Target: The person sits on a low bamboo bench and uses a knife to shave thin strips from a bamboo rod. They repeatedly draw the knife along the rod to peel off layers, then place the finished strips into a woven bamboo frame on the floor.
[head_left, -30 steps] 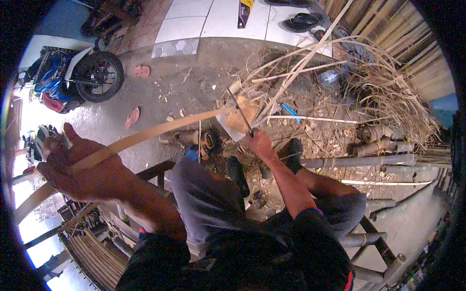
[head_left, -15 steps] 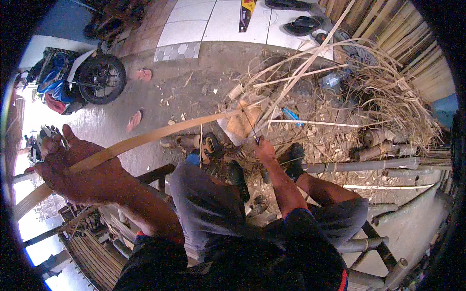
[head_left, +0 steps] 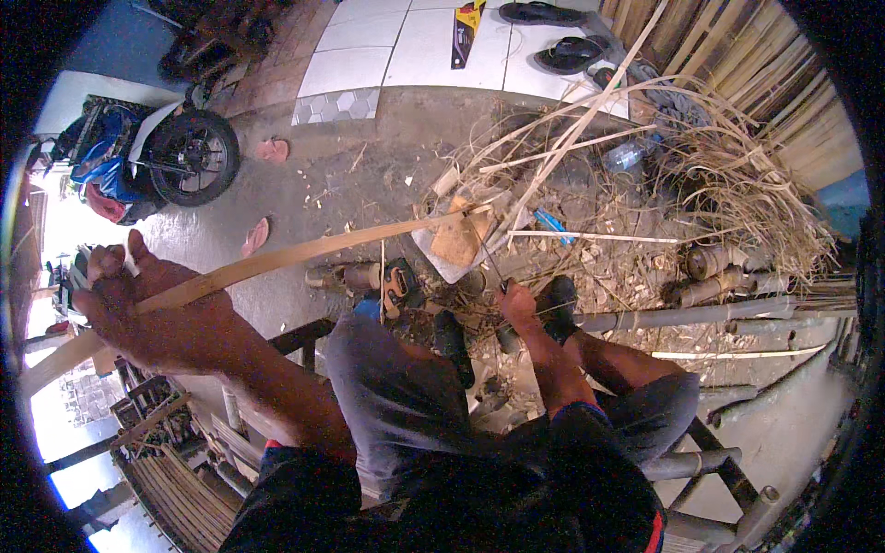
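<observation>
A long flat bamboo strip (head_left: 323, 245) slants across the view from the lower left to the middle. My left hand (head_left: 184, 341) is closed around its near part, with the thumb and fingers curled over it. In my right hand (head_left: 519, 305) is a knife, gripped at its dark handle, its thin blade (head_left: 490, 255) pointing up and left. The blade's tip reaches the strip's far end; whether they touch I cannot tell. Below that end lies a tan pad (head_left: 456, 241) on a pale slab (head_left: 454, 271) on the floor.
Bamboo shavings (head_left: 737, 198) heap up at the right, around a clear plastic bottle (head_left: 624, 155). Nearby lie a blue tool (head_left: 555, 226), an orange-and-black tool (head_left: 398, 286) and bamboo pieces (head_left: 705, 262). Pink sandals (head_left: 256, 236), a motorbike (head_left: 175, 157) and a saw (head_left: 466, 35) are farther off.
My right hand has moved a little right and nearer to me, drawing the knife with it. The left hand and the strip have shifted slightly right.
</observation>
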Demonstrator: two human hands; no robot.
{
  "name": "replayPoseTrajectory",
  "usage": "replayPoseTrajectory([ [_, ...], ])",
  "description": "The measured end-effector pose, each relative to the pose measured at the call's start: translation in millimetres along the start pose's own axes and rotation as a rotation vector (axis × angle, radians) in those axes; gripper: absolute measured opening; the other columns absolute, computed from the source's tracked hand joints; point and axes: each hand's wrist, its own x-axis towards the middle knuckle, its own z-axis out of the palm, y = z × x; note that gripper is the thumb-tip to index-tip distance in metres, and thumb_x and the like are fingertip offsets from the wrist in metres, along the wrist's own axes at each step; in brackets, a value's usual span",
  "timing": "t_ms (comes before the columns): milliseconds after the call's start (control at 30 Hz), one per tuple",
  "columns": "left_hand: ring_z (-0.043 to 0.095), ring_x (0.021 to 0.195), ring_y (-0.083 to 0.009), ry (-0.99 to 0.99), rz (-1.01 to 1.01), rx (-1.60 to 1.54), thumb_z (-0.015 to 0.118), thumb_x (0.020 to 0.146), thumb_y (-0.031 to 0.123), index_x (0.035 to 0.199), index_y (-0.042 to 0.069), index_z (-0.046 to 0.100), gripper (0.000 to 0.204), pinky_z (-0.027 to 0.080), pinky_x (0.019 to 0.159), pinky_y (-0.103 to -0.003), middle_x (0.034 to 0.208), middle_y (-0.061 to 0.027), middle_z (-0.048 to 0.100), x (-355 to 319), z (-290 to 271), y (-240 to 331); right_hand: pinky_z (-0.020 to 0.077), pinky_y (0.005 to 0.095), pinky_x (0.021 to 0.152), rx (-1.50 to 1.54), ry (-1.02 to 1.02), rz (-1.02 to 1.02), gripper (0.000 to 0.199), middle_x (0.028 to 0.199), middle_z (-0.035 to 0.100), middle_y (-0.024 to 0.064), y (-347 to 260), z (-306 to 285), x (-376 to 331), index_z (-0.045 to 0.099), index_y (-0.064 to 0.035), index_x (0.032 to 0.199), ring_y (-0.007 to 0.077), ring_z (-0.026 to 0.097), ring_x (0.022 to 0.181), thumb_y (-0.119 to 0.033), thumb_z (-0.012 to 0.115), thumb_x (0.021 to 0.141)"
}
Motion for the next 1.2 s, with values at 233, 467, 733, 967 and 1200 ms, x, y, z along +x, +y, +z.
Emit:
replayPoseTrajectory([
  [233,0.046,0.053,-0.0142,0.016,0.077,-0.005,0.043,0.099,0.050,0.089,0.006,0.050,0.045,0.037,0.043,-0.028,0.068,-0.0070,0.052,0.7,28.1,-15.2,0.0534,0.0532,0.066,-0.079,0.099,0.032,0.035,0.079,0.064,0.0289,1.3,-6.7,-3.4,0.060,0.0026,0.094,0.0433,0.067,0.076,-0.031,0.065,0.085],
  [467,0.037,0.046,-0.0118,0.150,-0.425,-0.554,0.041,0.097,0.064,0.081,0.010,0.043,0.056,0.032,0.039,-0.027,0.059,-0.0029,0.042,10.9,28.9,50.0,0.0521,0.0512,0.062,0.081,0.244,-0.107,0.032,0.074,0.065,0.0264,-171.7,-116.8,-4.7,0.058,0.0025,0.087,0.0422,0.066,0.072,-0.029,0.066,0.088],
  [733,0.032,0.043,-0.0109,0.199,-0.751,-0.983,0.041,0.096,0.067,0.074,0.013,0.039,0.059,0.025,0.037,-0.026,0.057,-0.0008,0.036,-8.1,-13.4,55.8,0.0538,0.0476,0.066,0.384,0.158,-0.407,0.038,0.076,0.066,0.0251,-357.3,-219.3,-90.9,0.062,0.0028,0.102,0.0409,0.067,0.075,-0.033,0.065,0.089],
  [967,0.033,0.042,-0.0116,0.276,-0.775,-0.889,0.040,0.095,0.069,0.072,0.014,0.036,0.059,0.023,0.036,-0.027,0.055,-0.0009,0.034,-12.1,-23.3,30.9,0.0540,0.0490,0.067,0.173,0.102,-0.104,0.040,0.076,0.066,0.0252,-239.9,-124.7,-47.9,0.063,0.0012,0.099,0.0412,0.067,0.075,-0.038,0.062,0.089],
  [1200,0.031,0.042,-0.0118,0.250,-0.743,-0.734,0.037,0.094,0.072,0.072,0.016,0.035,0.060,0.024,0.037,-0.026,0.054,0.0002,0.034,-15.3,-14.0,26.1,0.0540,0.0503,0.064,0.146,0.198,-0.077,0.037,0.073,0.066,0.0253,-211.6,-98.2,-20.7,0.062,0.0008,0.096,0.0437,0.066,0.070,-0.036,0.063,0.088],
])
